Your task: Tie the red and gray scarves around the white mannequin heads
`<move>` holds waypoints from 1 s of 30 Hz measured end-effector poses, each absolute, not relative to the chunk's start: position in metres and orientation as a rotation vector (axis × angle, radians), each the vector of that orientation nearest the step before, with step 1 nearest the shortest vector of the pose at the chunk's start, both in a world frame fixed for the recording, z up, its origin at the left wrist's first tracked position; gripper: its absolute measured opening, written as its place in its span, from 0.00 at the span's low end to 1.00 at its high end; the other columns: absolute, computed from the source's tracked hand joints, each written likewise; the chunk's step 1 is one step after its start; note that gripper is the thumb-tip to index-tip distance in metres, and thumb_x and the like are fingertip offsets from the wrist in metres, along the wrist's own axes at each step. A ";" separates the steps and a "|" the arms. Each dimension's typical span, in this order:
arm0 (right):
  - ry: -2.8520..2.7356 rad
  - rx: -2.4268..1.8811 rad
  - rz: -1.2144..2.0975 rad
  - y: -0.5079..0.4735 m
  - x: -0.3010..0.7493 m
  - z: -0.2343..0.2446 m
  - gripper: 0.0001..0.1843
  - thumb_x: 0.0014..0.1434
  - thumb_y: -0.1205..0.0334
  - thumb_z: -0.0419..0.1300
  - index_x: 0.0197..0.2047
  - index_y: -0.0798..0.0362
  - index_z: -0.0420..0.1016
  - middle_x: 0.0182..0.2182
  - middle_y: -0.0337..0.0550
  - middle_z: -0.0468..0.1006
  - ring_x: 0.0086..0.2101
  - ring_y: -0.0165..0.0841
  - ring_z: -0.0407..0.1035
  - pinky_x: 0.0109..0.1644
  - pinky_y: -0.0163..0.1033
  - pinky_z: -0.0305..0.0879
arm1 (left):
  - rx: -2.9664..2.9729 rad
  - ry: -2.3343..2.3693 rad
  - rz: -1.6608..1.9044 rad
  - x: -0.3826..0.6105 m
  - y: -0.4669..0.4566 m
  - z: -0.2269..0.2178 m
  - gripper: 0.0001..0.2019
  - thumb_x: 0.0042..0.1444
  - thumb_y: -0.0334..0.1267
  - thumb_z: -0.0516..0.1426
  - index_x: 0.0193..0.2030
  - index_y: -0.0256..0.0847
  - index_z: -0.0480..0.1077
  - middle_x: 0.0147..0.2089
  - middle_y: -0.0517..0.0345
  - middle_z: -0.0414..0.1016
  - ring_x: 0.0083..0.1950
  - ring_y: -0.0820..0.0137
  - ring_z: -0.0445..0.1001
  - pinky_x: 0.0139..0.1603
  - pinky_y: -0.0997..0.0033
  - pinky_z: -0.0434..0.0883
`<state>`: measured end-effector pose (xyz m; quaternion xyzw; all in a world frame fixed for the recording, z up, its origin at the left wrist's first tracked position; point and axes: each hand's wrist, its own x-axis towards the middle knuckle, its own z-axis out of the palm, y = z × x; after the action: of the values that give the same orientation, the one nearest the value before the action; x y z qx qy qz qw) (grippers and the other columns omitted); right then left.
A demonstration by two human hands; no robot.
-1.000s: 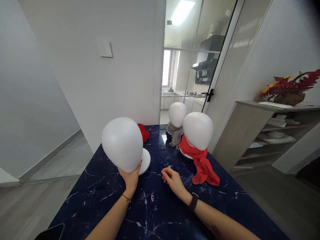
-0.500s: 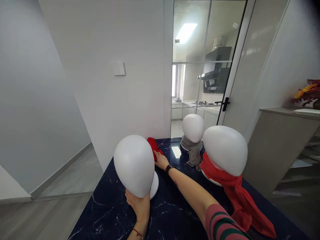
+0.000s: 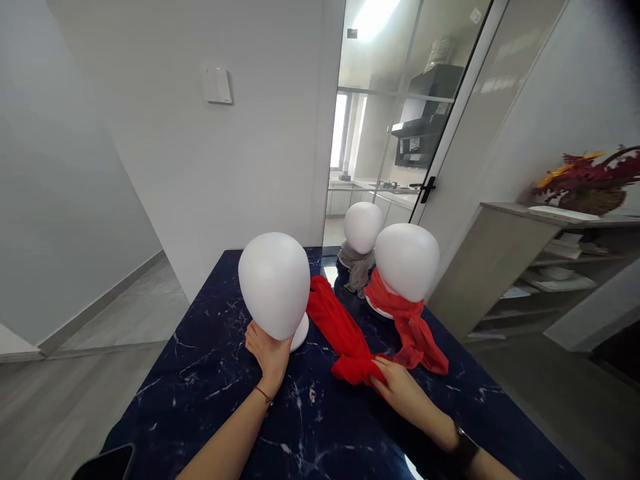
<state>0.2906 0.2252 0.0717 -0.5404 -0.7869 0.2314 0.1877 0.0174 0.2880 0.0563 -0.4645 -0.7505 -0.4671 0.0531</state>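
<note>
A white, featureless mannequin head [image 3: 275, 285] stands on its round base on the dark marbled table [image 3: 215, 360]. My left hand [image 3: 270, 351] is wrapped round its neck, under the chin, with some fingers hidden behind it. My right hand [image 3: 397, 390] grips one end of a bright red scarf [image 3: 340, 325] low on the right. From there the scarf stretches back across the tabletop to just behind the head's right side. Beside it, a second mannequin head [image 3: 407, 261] wears a coral-red scarf [image 3: 417, 337] around its neck, one end trailing on the table.
Farther back, a third white head [image 3: 363, 227] has a grey scarf [image 3: 359, 269] at its neck. A dark phone-like object [image 3: 107, 463] lies at the lower left. Past the table's right side stands a shelf unit [image 3: 505, 267]; a glass door [image 3: 385, 133] is behind.
My right hand has drawn the red scarf from behind the nearest head toward me and to the right, stretching it out. My left hand keeps its hold on the neck. The view has tilted down.
</note>
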 end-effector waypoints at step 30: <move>-1.882 -1.394 0.631 0.240 0.237 0.055 0.14 0.64 0.58 0.48 0.34 0.54 0.71 0.32 0.43 0.72 0.34 0.33 0.68 0.40 0.36 0.63 | -1.441 -2.309 -1.413 0.020 0.250 0.053 0.41 0.38 0.56 0.63 0.55 0.34 0.56 0.50 0.42 0.64 0.55 0.49 0.62 0.54 0.49 0.61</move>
<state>0.2369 0.2404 0.0549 -0.5384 -0.7267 0.2437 0.3502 0.0196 0.2504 0.0527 -0.4694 -0.7525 -0.4604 0.0375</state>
